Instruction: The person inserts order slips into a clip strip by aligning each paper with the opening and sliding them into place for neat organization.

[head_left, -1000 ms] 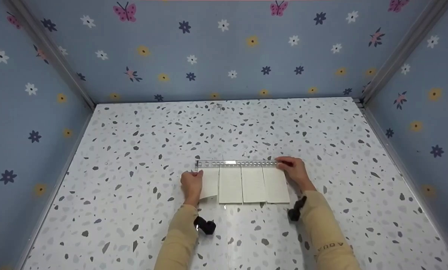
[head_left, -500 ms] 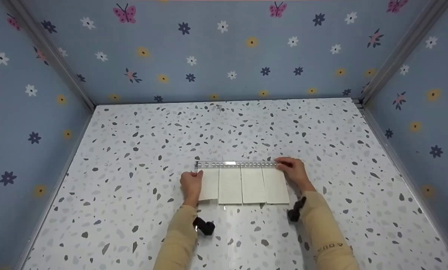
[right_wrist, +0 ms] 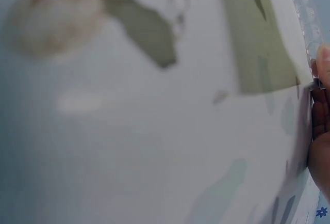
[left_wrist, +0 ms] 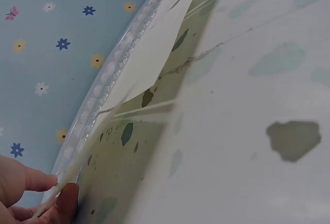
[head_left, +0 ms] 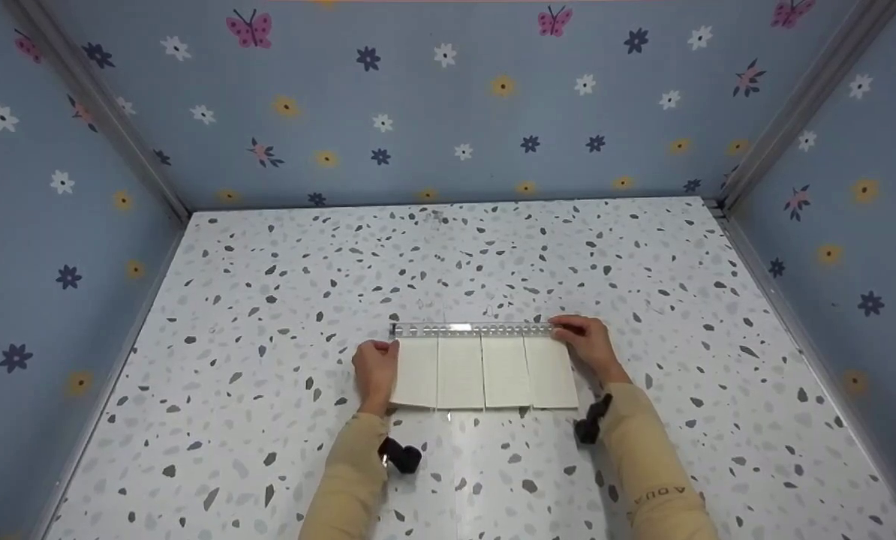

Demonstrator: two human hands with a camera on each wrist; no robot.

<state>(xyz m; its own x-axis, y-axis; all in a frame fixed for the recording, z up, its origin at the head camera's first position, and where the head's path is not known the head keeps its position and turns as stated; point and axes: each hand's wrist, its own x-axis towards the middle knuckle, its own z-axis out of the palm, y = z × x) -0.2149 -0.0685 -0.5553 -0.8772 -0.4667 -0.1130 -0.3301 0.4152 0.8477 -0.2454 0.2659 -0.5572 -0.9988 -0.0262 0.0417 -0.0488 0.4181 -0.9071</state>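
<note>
In the head view, a clear plastic strip (head_left: 459, 328) with a row of holes lies crosswise. Several cream, paper-like panels (head_left: 461, 373) extend side by side from its near edge. My left hand (head_left: 375, 377) pinches the leftmost panel (head_left: 416, 373) by its upper left corner. That panel appears nearly edge-on in the left wrist view, between thumb and fingers (left_wrist: 67, 203). At the other end, my right hand (head_left: 587, 346) pinches the strip's right end, thumb and fingers on opposite sides. Only part of this hand (right_wrist: 320, 110) shows at the right wrist view's edge.
The speckled white tabletop (head_left: 268, 285) extends around the panels. Blue flowered walls (head_left: 418, 90) enclose its back and both sides. Each wrist wears a black camera mount, the left one (head_left: 401, 454) and the right one (head_left: 592, 420).
My left hand has shifted slightly left, and the leftmost panel has spread wider, its bottom edge coming down nearly level with the others. The right hand keeps its hold in the same place.
</note>
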